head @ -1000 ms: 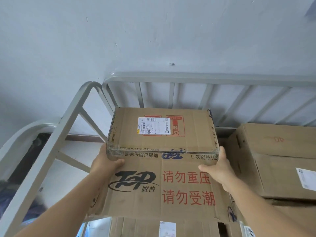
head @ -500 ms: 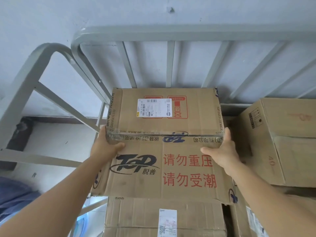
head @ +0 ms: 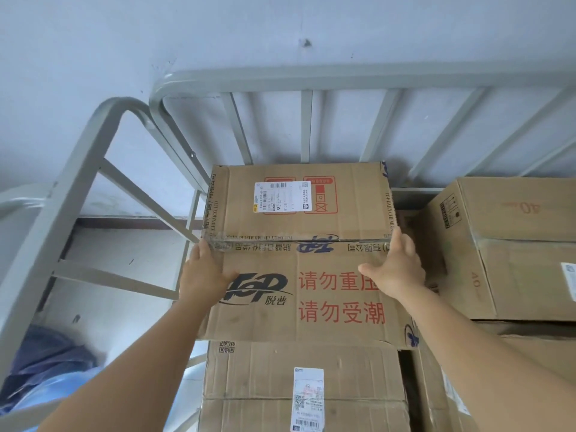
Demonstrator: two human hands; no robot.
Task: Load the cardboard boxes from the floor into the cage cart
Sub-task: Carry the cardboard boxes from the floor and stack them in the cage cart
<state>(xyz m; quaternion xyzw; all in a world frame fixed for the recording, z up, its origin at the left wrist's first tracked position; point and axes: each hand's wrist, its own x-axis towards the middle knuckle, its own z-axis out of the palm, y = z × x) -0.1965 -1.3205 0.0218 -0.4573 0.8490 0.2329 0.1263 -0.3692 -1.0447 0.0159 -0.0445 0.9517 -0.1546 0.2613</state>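
Note:
A brown cardboard box [head: 311, 210] with a blue logo, red print and a white label sits tilted on top of another cardboard box [head: 265, 375] inside the grey cage cart [head: 280, 77]. Its far edge is close to the cart's back bars. My left hand [head: 202, 275] holds the box's left edge, thumb on the front face. My right hand [head: 399, 269] holds the upper right edge, fingers pointing up and thumb spread across the front.
A second stack of cardboard boxes [head: 514, 244] stands right beside it in the cart. The cart's left side frame [head: 62, 194] rises at the left. A blue bag [head: 46, 363] lies low outside it. A pale wall is behind.
The box has come down and in toward the cart's back bars. Both hands have kept their places on its side edges.

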